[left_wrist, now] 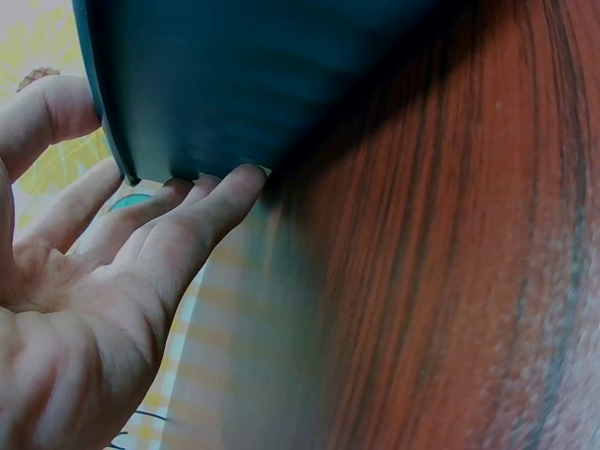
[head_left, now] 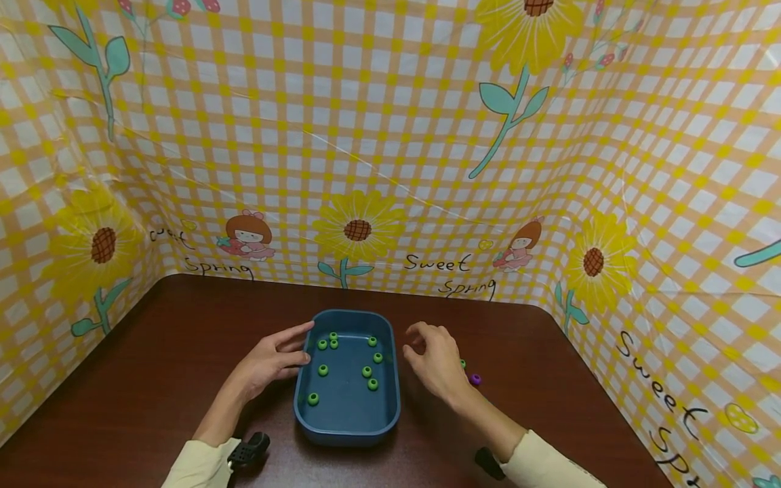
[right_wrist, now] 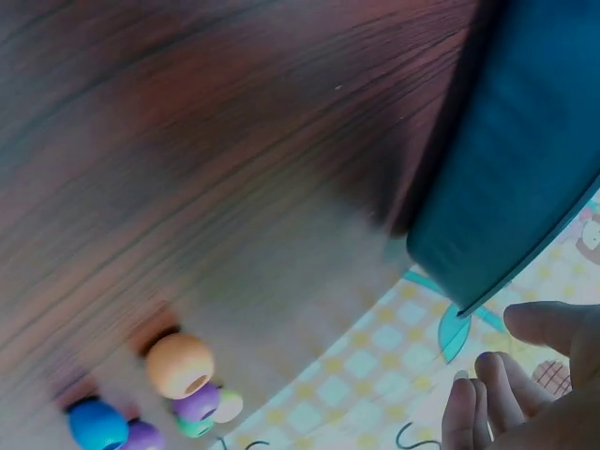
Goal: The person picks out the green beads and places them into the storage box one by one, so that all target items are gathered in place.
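Note:
A blue rectangular tub (head_left: 348,434) stands on the table with several green beads (head_left: 323,370) scattered over its floor. My left hand (head_left: 268,366) touches the tub's left side with fairly straight fingers; in the left wrist view, fingertips (left_wrist: 246,178) rest against the outer wall. Just off the tub's right side hovers my right hand (head_left: 434,359), its thumb (right_wrist: 544,324) apart from the fingers. A small purplish spot shows at one fingertip in the right wrist view; I cannot tell what it is. A purple bead (head_left: 476,379) lies behind that hand, beside a partly hidden green one.
On the table to the right, the right wrist view shows an orange bead (right_wrist: 180,364), a blue bead (right_wrist: 97,426) and several purple, green and pale ones. A checked cloth (head_left: 366,156) with sunflowers walls the dark wooden table (head_left: 183,352) at the back and sides.

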Available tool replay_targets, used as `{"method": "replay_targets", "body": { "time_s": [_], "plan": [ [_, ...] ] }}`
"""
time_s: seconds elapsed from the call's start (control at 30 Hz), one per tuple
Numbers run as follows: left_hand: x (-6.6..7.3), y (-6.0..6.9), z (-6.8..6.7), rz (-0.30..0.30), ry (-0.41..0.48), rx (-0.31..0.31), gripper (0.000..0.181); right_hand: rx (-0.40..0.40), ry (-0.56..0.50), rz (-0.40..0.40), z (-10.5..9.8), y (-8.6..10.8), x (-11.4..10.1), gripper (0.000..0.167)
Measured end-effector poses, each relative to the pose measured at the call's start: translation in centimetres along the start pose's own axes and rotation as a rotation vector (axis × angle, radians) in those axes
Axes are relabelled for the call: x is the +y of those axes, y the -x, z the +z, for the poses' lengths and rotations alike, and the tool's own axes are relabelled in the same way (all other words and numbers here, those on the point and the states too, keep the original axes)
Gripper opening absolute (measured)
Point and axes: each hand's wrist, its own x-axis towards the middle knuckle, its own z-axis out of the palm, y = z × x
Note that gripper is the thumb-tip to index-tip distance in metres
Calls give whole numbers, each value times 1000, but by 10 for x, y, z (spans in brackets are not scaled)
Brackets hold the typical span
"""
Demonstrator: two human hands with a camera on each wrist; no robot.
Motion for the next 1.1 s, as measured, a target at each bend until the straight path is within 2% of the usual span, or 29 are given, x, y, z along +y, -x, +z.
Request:
{"method": "replay_targets", "body": {
  "time_s": [0.47,0.7,1.1],
  "plan": [
    [0,-2,-1,7,-5,-14,66,-58,35,71,-23,9,36,29],
    [-1,-2,-1,1,-6,1,65,-72,58,98,-33,12,54,32],
    [-1,0,-1,8,-15,5,66,-91,94,171,-40,15,81,30]
  ]
}}
